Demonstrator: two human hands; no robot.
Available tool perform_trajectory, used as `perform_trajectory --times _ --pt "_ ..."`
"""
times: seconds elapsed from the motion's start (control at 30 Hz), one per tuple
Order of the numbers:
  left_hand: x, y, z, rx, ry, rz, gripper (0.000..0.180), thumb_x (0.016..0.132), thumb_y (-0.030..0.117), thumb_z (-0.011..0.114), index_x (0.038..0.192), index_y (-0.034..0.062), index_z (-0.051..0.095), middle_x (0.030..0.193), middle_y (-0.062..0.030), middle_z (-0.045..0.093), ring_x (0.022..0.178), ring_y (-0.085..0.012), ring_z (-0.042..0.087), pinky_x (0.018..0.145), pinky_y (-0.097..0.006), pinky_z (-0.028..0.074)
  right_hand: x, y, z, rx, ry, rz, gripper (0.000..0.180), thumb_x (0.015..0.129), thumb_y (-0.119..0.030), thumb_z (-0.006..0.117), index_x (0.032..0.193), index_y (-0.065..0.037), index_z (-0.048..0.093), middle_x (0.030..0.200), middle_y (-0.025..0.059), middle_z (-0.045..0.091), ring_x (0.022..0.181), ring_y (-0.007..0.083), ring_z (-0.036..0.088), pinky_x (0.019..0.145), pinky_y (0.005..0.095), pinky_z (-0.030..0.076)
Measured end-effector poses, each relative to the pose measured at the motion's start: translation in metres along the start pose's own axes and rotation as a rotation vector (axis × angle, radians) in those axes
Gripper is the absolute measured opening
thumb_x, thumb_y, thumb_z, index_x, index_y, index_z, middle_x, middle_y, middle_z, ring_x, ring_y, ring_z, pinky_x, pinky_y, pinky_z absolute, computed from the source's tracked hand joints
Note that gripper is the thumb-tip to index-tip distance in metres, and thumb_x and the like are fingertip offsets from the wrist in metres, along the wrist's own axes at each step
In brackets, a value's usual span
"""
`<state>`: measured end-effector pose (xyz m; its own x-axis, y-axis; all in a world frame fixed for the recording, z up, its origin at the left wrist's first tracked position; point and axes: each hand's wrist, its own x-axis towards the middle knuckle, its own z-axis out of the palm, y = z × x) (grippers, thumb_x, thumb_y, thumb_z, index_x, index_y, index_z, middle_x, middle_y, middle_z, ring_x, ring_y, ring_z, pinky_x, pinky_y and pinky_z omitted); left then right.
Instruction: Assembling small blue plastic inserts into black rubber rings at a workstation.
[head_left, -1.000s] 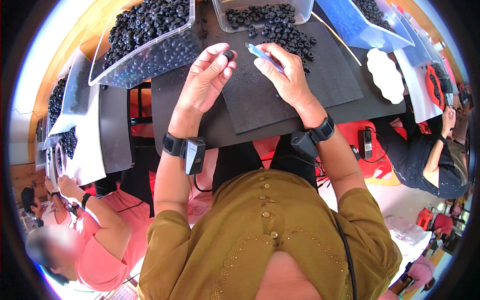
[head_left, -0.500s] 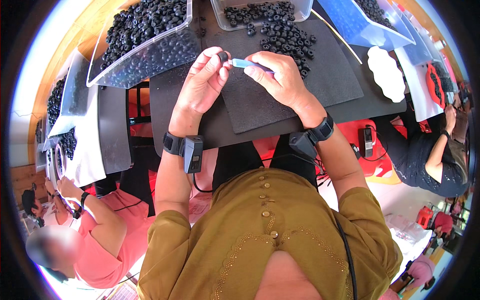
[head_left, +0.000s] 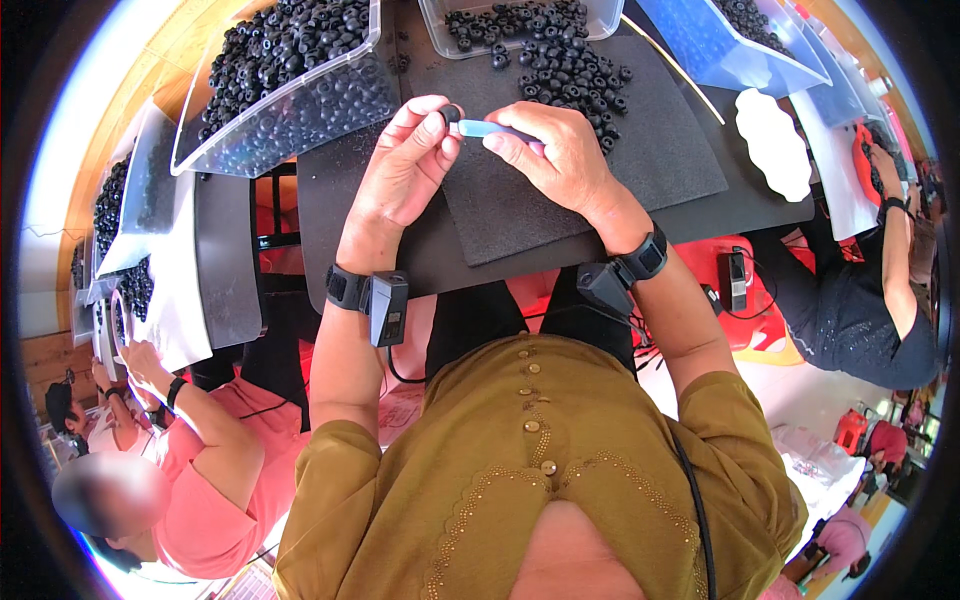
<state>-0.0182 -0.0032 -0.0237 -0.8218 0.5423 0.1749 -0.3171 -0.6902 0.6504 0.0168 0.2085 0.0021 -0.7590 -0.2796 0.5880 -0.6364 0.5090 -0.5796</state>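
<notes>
Between the thumb and fingers of my left hand [head_left: 408,160] is a small black ring-shaped part [head_left: 451,113], held up over the front of the table. My right hand [head_left: 560,158] grips a slim tool with a light blue body [head_left: 485,128]. Its narrow tip meets the ring or lies right beside it; the tip is too small to make out. Both hands are close together above a dark grey mat [head_left: 640,185]. A loose heap of similar black ring parts [head_left: 575,80] lies on the mat beyond my right hand.
A clear plastic bin [head_left: 290,140] full of black parts stands at the left. A second clear bin [head_left: 605,25] opens toward the heap. Right of the mat are a thin pale stick [head_left: 680,72], a white wavy-edged piece [head_left: 772,145] and a blue bin [head_left: 740,60]. Co-workers sit on both sides.
The black ring has turned slightly in my left fingers, and the blue tool has shifted a little left. The co-worker on the right has reached up to a red container.
</notes>
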Motion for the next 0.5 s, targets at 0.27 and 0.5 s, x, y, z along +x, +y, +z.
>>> perform_trajectory --times 0.27,0.5 --pt "0.0010 -0.0014 0.0035 -0.002 0.044 0.002 0.018 0.094 0.009 0.062 0.112 0.0046 0.062 0.103 -0.0081 0.065 0.091 -0.0146 0.064 0.079 -0.023 0.055 0.0008 -0.0012 -0.0012 0.003 0.025 0.022 0.025 0.091 -0.032 0.064 0.093 -0.008 0.068 0.081 0.0107 0.067 0.070 0.0310 0.065 0.061 0.0372 0.051" --pt "0.0009 -0.0012 0.0048 0.004 0.042 0.003 0.013 0.094 0.008 0.062 0.107 0.0052 0.061 0.100 -0.0077 0.065 0.090 -0.0144 0.064 0.079 -0.022 0.055 0.0003 0.0008 0.0002 -0.005 0.037 0.005 0.024 0.091 -0.032 0.064 0.092 -0.008 0.068 0.081 0.0105 0.066 0.069 0.0306 0.064 0.060 0.0370 0.050"
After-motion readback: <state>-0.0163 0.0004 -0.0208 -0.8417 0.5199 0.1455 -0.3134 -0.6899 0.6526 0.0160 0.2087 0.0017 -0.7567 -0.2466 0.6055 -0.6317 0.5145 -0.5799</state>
